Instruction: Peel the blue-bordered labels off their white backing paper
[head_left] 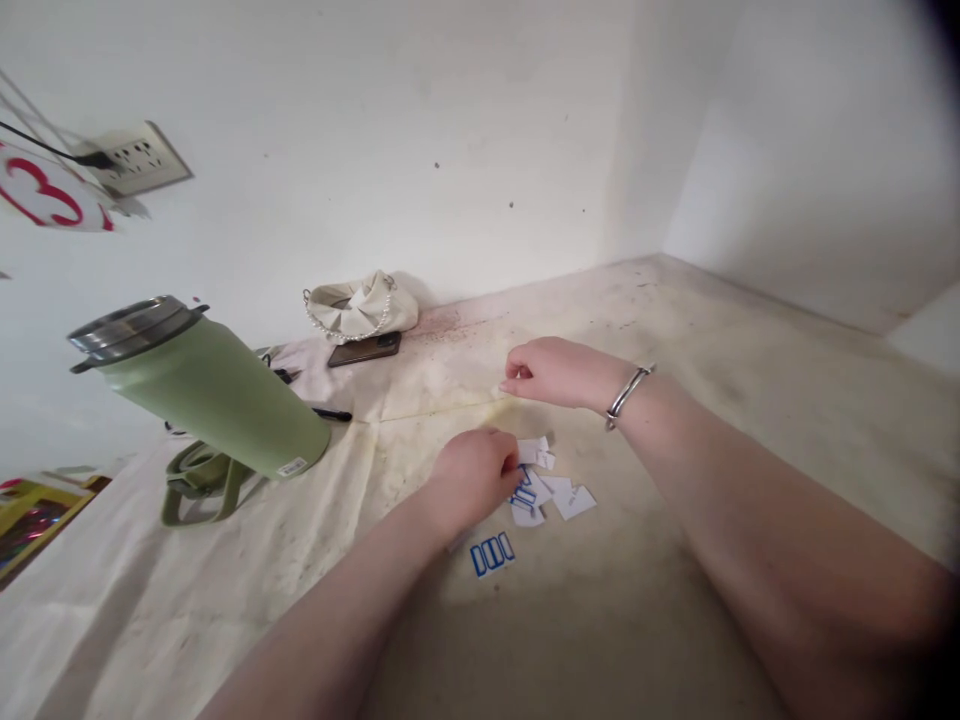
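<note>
My left hand (pixel 476 475) is closed low over the cloth, its curled fingers at the left side of a small heap of torn white paper pieces (pixel 571 499). Some pieces carry blue printed outlines, others small dark print. What the left fingers hold, if anything, is hidden. Farther back, my right hand (pixel 553 372) makes a pinch just above the cloth. Whatever lies between its fingertips is too small to make out. A silver bangle (pixel 628 396) circles the right wrist. One separate paper piece with blue outlines (pixel 493 555) lies nearer me, beside the left wrist.
A green tumbler (pixel 217 390) with a steel lid stands at left, by a green strap (pixel 202 490) and a black pen (pixel 331 414). Toward the wall (pixel 480 130) lie a phone (pixel 365 349) and a cream bag (pixel 367 305). A pale cloth (pixel 300 600) covers the table.
</note>
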